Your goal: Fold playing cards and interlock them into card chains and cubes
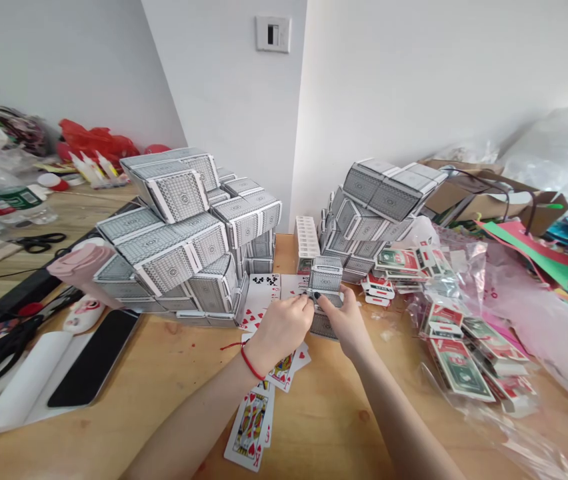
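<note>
My left hand, with a red string on its wrist, is closed, its fingertips pressed at the left side of a small block folded from grey-backed playing cards. On the block's right side my right hand grips it, thumb and fingers bent around the cards. The hands partly hide the block, whose lower part shows between them. Under and beside my left hand lie loose face-up cards, among them a king of hearts. Behind it a flat card piece lies against the left stack.
Tall stacks of folded card boxes stand left and right. Several green-and-red card packs and clear plastic wrap lie at right. A black phone and black-handled scissors lie at left. White walls close off the back.
</note>
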A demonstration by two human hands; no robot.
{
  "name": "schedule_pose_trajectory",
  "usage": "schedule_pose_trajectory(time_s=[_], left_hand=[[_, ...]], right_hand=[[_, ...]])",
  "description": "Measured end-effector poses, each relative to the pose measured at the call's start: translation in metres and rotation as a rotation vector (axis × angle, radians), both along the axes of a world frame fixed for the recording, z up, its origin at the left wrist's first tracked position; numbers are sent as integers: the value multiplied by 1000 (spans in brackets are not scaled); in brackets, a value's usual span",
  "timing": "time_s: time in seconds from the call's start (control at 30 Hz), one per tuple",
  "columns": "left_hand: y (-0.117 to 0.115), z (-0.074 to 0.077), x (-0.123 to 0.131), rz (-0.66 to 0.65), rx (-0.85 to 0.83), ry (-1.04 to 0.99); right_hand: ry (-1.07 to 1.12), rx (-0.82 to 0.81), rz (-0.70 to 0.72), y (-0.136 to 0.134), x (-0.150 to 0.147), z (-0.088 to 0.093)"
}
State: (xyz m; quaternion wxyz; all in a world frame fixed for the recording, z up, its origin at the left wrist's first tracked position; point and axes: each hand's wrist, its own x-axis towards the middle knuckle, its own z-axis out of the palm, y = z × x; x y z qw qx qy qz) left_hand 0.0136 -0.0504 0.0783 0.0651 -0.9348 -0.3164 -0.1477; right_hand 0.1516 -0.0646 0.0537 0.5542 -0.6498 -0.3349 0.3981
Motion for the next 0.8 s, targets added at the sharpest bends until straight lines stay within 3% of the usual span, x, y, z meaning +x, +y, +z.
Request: schedule_pose_trajectory(time_s=[0.37,0.53,0.67,0.8], left_hand=[[-4,3,1,27,-5,87],[-6,1,4,63,-46,-39],[-5,8,3,135,-354,-421],[6,16,-4,18,-848,-766]], right_hand=[[-173,13,-59,-5,-7,-3],[-20,63,-37,-3,-5,-5],[183,138,24,-1,5,3],[331,162,151,-5,15,19]])
